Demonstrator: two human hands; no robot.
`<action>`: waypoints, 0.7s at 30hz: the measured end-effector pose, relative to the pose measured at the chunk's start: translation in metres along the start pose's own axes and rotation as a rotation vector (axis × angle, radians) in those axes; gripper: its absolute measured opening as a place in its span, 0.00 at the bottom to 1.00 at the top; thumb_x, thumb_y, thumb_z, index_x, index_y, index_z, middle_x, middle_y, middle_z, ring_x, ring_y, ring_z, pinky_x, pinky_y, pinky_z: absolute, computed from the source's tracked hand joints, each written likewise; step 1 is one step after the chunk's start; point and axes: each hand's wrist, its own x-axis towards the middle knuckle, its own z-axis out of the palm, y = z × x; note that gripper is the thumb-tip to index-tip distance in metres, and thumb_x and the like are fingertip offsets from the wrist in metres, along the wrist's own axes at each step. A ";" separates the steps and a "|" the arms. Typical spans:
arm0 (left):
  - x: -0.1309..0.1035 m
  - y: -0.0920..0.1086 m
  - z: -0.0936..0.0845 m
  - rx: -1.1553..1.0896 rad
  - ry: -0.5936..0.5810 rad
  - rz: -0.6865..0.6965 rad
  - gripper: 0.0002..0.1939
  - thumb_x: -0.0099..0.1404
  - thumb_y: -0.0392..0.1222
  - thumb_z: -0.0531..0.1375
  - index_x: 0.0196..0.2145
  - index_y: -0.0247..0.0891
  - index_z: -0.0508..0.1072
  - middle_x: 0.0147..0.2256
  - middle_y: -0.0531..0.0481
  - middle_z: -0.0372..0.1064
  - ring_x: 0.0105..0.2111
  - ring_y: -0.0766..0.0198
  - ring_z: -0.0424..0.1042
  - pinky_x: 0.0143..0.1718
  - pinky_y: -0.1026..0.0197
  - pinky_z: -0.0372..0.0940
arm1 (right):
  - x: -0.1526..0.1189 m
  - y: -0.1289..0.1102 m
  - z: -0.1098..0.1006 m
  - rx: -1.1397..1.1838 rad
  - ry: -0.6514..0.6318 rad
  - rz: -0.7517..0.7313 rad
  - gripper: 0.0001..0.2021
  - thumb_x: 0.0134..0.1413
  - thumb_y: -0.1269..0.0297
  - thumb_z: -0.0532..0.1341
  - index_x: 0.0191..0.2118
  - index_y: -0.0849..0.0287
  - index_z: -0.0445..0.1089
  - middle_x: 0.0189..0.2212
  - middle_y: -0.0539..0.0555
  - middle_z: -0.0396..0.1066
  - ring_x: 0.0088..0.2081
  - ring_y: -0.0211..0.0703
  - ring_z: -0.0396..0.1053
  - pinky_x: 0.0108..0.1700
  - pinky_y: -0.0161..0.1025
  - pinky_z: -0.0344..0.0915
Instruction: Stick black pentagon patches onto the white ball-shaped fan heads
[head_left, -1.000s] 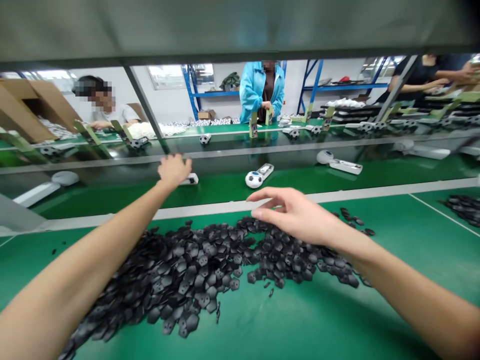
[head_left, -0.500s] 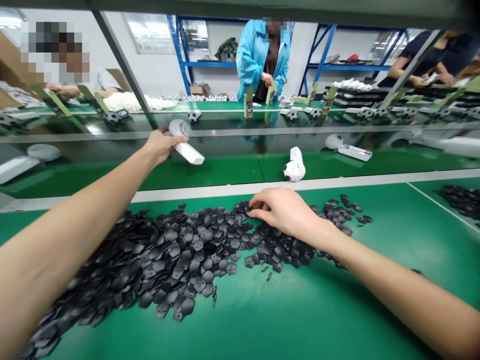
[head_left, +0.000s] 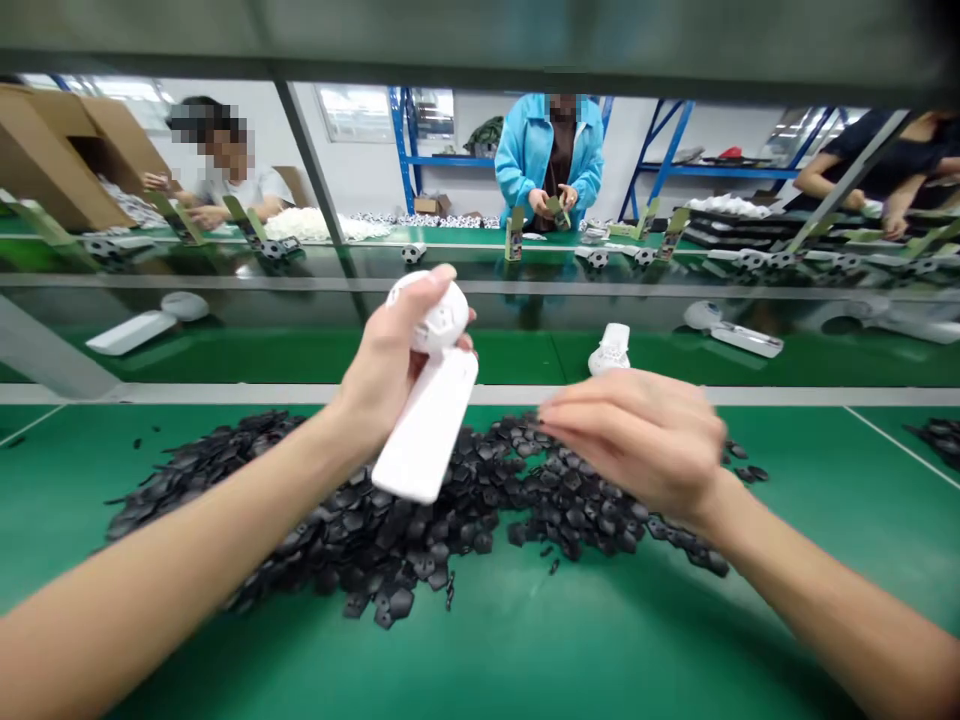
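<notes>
My left hand [head_left: 390,350] grips the round head of a white plastic piece [head_left: 429,425], whose flat handle slants down toward me over the pile. To its right, my right hand [head_left: 637,435] is raised above the pile with thumb and fingers pinched together; a small dark bit shows at the fingertips, too blurred to make out. Below both hands, a wide heap of small black pentagonal pieces [head_left: 360,530] lies on the green table [head_left: 525,650]. Just behind my right hand, another white piece with a round head [head_left: 611,350] rests on the green belt.
More white pieces lie on the belt at left [head_left: 135,330] and right [head_left: 742,335]. Across the line stand a person in a blue jacket [head_left: 514,150] and others at the sides. A metal beam [head_left: 480,45] crosses overhead. Another black heap [head_left: 937,440] lies far right.
My left hand has brought the white piece from over the belt toward me and right, turning it. My right hand has lifted off the black pieces and moved right. The view has tilted up.
</notes>
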 end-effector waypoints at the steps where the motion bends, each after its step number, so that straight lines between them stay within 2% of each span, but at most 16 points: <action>1: -0.013 -0.001 0.002 0.030 -0.028 0.016 0.20 0.61 0.57 0.72 0.36 0.40 0.72 0.26 0.54 0.71 0.23 0.64 0.70 0.21 0.62 0.65 | 0.003 -0.007 -0.012 -0.037 0.062 -0.098 0.10 0.68 0.74 0.65 0.40 0.51 0.80 0.38 0.51 0.83 0.38 0.44 0.81 0.40 0.41 0.73; 3: -0.033 -0.002 0.004 0.046 -0.083 0.040 0.21 0.59 0.58 0.73 0.38 0.41 0.73 0.28 0.53 0.73 0.26 0.62 0.72 0.23 0.62 0.68 | 0.008 -0.022 -0.033 -0.071 0.035 -0.169 0.12 0.67 0.77 0.63 0.43 0.52 0.80 0.42 0.53 0.83 0.42 0.45 0.82 0.43 0.41 0.75; 6: -0.051 -0.006 0.007 -0.016 -0.126 0.005 0.24 0.54 0.49 0.77 0.43 0.45 0.73 0.36 0.53 0.75 0.33 0.63 0.73 0.31 0.64 0.71 | 0.013 -0.037 -0.052 -0.097 -0.027 -0.215 0.11 0.66 0.77 0.64 0.43 0.53 0.81 0.43 0.54 0.83 0.43 0.45 0.82 0.44 0.39 0.77; 8: -0.060 -0.012 0.008 -0.025 -0.157 -0.069 0.25 0.52 0.45 0.78 0.45 0.44 0.73 0.39 0.52 0.75 0.34 0.64 0.72 0.33 0.66 0.70 | 0.014 -0.040 -0.054 -0.086 -0.046 -0.231 0.11 0.66 0.76 0.65 0.43 0.52 0.81 0.43 0.53 0.83 0.43 0.45 0.83 0.45 0.38 0.78; 10: -0.067 -0.020 0.007 0.026 -0.211 -0.127 0.25 0.55 0.45 0.78 0.46 0.43 0.74 0.39 0.51 0.74 0.33 0.65 0.71 0.33 0.66 0.69 | 0.012 -0.037 -0.049 -0.054 -0.036 -0.199 0.11 0.67 0.76 0.65 0.44 0.52 0.81 0.44 0.54 0.83 0.45 0.46 0.82 0.48 0.39 0.79; 12: -0.073 -0.030 0.004 0.118 -0.287 -0.138 0.25 0.58 0.47 0.77 0.48 0.43 0.73 0.38 0.50 0.73 0.33 0.65 0.71 0.33 0.66 0.69 | 0.012 -0.032 -0.040 -0.044 0.078 -0.145 0.11 0.65 0.78 0.66 0.43 0.53 0.81 0.42 0.54 0.83 0.43 0.46 0.83 0.47 0.38 0.79; 14: -0.076 -0.038 -0.001 0.207 -0.394 -0.121 0.25 0.60 0.48 0.75 0.51 0.42 0.73 0.40 0.49 0.73 0.34 0.64 0.71 0.33 0.65 0.68 | 0.014 -0.026 -0.032 -0.029 0.232 -0.029 0.11 0.63 0.79 0.68 0.41 0.54 0.81 0.38 0.52 0.83 0.38 0.44 0.82 0.42 0.36 0.79; 16: -0.077 -0.044 -0.007 0.261 -0.497 -0.097 0.24 0.62 0.48 0.74 0.51 0.42 0.72 0.43 0.47 0.73 0.35 0.63 0.71 0.35 0.63 0.68 | 0.018 -0.023 -0.028 0.070 0.311 0.172 0.10 0.61 0.80 0.69 0.39 0.55 0.81 0.36 0.51 0.82 0.36 0.42 0.81 0.39 0.34 0.78; 19: -0.072 -0.046 -0.013 0.336 -0.549 -0.004 0.20 0.64 0.46 0.72 0.50 0.42 0.73 0.48 0.46 0.72 0.38 0.62 0.71 0.38 0.63 0.67 | 0.025 -0.022 -0.031 0.393 0.205 0.491 0.05 0.62 0.75 0.70 0.39 0.58 0.82 0.36 0.50 0.82 0.36 0.39 0.80 0.39 0.30 0.77; 21: -0.068 -0.044 -0.016 0.419 -0.544 0.052 0.19 0.63 0.44 0.71 0.50 0.43 0.75 0.48 0.47 0.71 0.39 0.62 0.70 0.38 0.64 0.65 | 0.027 -0.021 -0.036 0.624 0.043 0.614 0.04 0.62 0.74 0.71 0.40 0.59 0.83 0.36 0.49 0.82 0.36 0.36 0.80 0.39 0.26 0.76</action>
